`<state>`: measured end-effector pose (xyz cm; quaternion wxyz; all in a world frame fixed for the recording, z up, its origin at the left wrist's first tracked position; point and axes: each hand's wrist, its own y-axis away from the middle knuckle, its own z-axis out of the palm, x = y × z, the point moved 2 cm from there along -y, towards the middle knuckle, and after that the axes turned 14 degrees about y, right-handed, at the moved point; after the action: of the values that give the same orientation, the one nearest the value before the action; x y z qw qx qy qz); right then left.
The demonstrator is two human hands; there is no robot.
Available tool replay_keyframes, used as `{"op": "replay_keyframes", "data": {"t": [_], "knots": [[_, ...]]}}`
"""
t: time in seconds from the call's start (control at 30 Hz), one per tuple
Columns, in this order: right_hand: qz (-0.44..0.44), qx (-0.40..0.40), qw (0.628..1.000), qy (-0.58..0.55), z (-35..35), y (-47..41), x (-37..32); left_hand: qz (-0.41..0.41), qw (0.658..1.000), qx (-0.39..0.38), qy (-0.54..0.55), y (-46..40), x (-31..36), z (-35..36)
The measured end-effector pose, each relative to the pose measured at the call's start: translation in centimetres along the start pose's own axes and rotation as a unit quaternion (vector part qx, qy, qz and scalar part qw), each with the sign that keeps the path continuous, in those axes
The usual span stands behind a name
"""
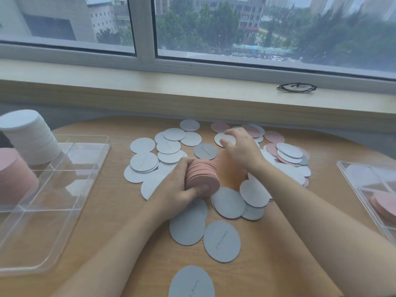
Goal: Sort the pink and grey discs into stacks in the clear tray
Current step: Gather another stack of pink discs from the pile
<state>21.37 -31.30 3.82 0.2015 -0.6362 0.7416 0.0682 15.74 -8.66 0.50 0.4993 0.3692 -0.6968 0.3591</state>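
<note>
Reaching far-right, the right hand rests fingertips on a pale disc at the far edge of the right-hand scatter; pink discs lie just beyond it. Fingers curled over the disc, loosely bent; whether it is lifted yet, cannot tell. Left hand sits nearer, centre of the wooden table, thumb and fingers wrapped round a pink stack, stack tipped on its side, axis running left-right. Clear tray lies well left, a tall pink pile and white pile at its far-left end. Left hand is the closer one to it.
</note>
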Motion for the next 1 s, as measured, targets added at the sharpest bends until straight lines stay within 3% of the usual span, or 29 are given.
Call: {"op": "replay_keyframes", "data": {"t": [0.1, 0.23, 0.4, 0.57, 0.63, 0.73, 0.83, 1.0], "knots": [[0.011, -0.048, 0.994, 0.096, 1.1, -3.8, 0.5, -0.001, 1.000, 0.022, 0.017, -0.2, -0.2, -0.1], [0.024, -0.056, 0.980, 0.188, 2.7, -7.3, -0.1, -0.005, 0.999, 0.041, 0.018, -0.3, -0.6, -0.3], [0.018, -0.018, 0.964, 0.264, 3.6, -9.3, -0.7, -0.001, 0.999, 0.039, 0.019, -0.5, -1.0, -0.4], [-0.099, 0.078, 0.937, 0.326, 3.5, -9.2, -1.5, -0.007, 0.999, 0.033, 0.025, -0.6, -0.9, -0.4], [-0.111, 0.132, 0.943, 0.285, 2.6, -8.5, -1.9, -0.005, 0.999, 0.026, 0.023, -0.5, -0.7, -0.4], [-0.115, 0.173, 0.970, 0.123, 0.3, -5.6, -2.8, 0.004, 1.000, 0.024, 0.012, -0.4, -0.5, -0.4], [-0.126, 0.141, 0.979, -0.075, -2.0, -0.2, -3.6, 0.012, 0.999, 0.031, -0.001, -0.3, -0.3, -0.5], [-0.091, 0.106, 0.966, -0.217, -3.6, 8.2, -2.3, 0.036, 0.997, 0.042, -0.052, 0.2, 0.2, -0.4]]}}
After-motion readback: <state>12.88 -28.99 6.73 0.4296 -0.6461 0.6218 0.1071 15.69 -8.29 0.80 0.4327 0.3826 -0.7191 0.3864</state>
